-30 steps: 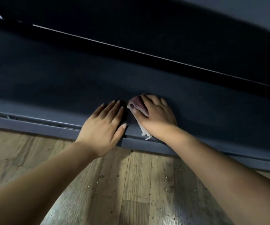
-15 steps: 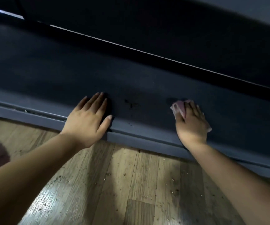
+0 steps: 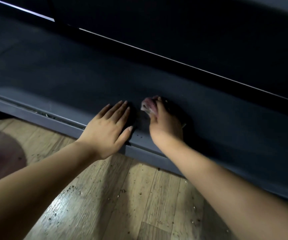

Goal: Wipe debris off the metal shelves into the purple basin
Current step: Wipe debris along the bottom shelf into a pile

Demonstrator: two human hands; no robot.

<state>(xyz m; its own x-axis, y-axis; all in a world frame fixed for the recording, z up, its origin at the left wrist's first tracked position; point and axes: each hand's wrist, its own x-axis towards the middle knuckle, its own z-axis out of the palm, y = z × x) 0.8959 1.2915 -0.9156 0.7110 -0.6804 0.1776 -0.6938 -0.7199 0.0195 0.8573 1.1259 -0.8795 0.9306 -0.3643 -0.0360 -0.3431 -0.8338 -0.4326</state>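
Wiping stage, lower metal shelf (image 3: 91, 80); all places given relative to that shelf.

Item: debris. A few dark specks (image 3: 138, 135) lie on the shelf's front lip, between the two hands; more crumbs sit in the lip's groove toward its left end. Further grit is scattered over the wooden floor (image 3: 126, 196) below the lip.

Item: shelf. Dark, flat, long axis running from upper left to lower right across the view.

Item: purple basin (image 3: 0, 153). On the floor below the shelf's left stretch, only partly in view and blurred. It lies left of both hands, so by my judgement the sweep must travel leftward along the shelf's long axis and over the front lip. The left hand is the nearer one to it.

Item: cloth (image 3: 147, 106). Pinkish, bunched, on the shelf surface just behind the lip.

Item: right hand (image 3: 164, 123). Fingers curled over the cloth, gripping and pressing it onto the shelf.

Item: left hand (image 3: 108, 129). Flat, fingers straight and together, palm down on the shelf beside the cloth, near but apart; holds nothing. It appears to serve as a stop for swept debris.
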